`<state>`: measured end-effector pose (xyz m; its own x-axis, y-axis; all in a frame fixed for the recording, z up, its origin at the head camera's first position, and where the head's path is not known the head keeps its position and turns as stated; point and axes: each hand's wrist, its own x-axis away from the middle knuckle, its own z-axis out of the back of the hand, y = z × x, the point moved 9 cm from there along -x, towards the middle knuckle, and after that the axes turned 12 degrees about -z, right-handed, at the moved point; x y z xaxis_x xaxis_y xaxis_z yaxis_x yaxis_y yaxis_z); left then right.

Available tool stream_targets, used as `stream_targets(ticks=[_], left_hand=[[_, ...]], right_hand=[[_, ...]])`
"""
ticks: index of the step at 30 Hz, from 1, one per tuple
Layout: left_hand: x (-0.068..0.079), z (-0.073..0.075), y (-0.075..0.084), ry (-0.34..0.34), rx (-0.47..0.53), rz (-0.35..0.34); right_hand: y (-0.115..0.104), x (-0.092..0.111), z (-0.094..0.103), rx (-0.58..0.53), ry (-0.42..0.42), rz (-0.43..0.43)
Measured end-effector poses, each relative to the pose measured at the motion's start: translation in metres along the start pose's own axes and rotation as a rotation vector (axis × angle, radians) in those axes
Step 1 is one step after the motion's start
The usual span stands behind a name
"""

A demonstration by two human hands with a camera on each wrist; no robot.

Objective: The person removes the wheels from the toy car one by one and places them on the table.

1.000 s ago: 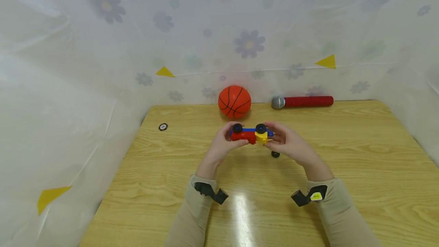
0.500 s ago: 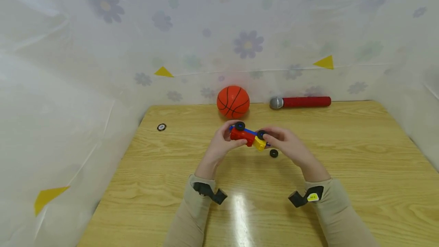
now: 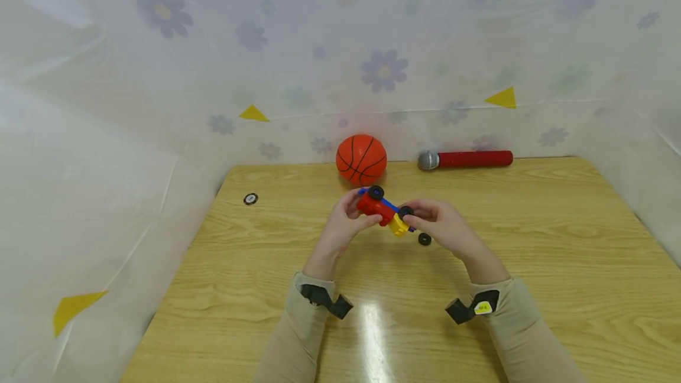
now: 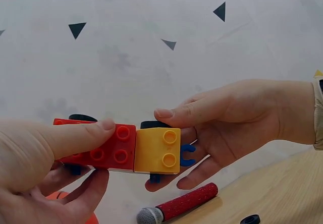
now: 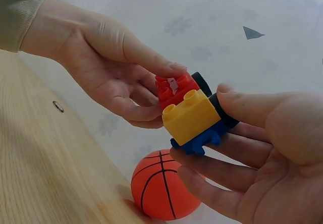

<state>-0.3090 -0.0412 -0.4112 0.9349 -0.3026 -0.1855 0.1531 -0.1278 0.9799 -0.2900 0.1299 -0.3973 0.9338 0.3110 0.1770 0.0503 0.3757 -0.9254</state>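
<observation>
In the left wrist view, your left hand (image 4: 40,153) runs off the edge, its thumb covering part of the toy car (image 4: 127,146), its fingers much of the basketball (image 4: 93,219). Your right hand (image 5: 267,158) partly hides a wheel (image 5: 225,117) in the right wrist view. Marking on the disc (image 3: 250,198) is too small to read.

L fingers (image 3: 351,197) & R fingers (image 3: 425,203) grip toy car (image 3: 375,207) abv tbl (image 3: 239,288), blk wheel (image 3: 421,240) nearby, ball (image 3: 361,159) behind.
</observation>
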Motion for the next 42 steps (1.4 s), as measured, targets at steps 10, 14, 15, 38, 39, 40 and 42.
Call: stream_targets(ticks=[10, 14, 15, 38, 39, 40, 42], left_hand=[[0.001, -0.008, -0.002, -0.038, 0.130, 0.020], [0.001, -0.013, 0.000, -0.073, 0.165, 0.012], [0.001, -0.013, -0.001, -0.082, 0.165, 0.014], [0.007, -0.024, -0.003, -0.176, 0.166, 0.078], [0.007, -0.025, -0.003, -0.177, 0.165, 0.082], [0.007, -0.025, -0.003, -0.180, 0.165, 0.083], [0.007, -0.026, -0.003, -0.184, 0.161, 0.088]], right_hand=[[-0.001, 0.000, 0.001, 0.124, 0.076, 0.064], [-0.002, -0.001, -0.002, 0.216, 0.091, 0.095], [-0.002, -0.001, -0.004, 0.241, 0.092, 0.103], [-0.001, 0.002, -0.022, 0.263, -0.065, 0.155], [0.000, 0.002, -0.023, 0.253, -0.080, 0.149], [0.000, 0.002, -0.024, 0.241, -0.093, 0.142], [-0.001, 0.004, -0.025, 0.217, -0.110, 0.147]])
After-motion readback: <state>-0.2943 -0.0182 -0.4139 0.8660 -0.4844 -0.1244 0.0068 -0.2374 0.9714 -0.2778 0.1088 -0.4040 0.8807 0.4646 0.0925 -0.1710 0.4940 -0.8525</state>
